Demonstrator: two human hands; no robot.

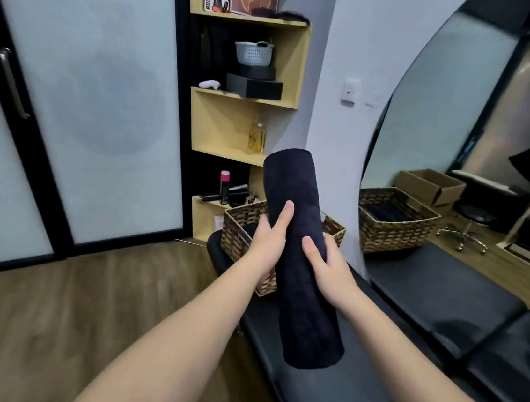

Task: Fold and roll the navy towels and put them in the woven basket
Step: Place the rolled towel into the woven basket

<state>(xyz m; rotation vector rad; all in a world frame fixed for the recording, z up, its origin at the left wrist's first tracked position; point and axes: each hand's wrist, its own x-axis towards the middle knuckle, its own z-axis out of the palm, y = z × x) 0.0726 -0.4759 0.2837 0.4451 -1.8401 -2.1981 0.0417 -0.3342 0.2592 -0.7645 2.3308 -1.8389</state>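
Note:
A navy towel, rolled into a long tight cylinder, is held in the air in front of me, pointing away and up. My left hand grips its left side with the thumb lying along the roll. My right hand grips its right side a little lower. Behind and below the roll stands the woven basket at the far end of the black padded bench. Something dark lies inside the basket, mostly hidden by my hands and the roll.
A wooden corner shelf with boxes, a grey plastic basket and bottles rises behind the woven basket. Frosted glass doors fill the left. A large mirror on the right wall reflects the basket, a cardboard box and a stool. Wood floor lies left of the bench.

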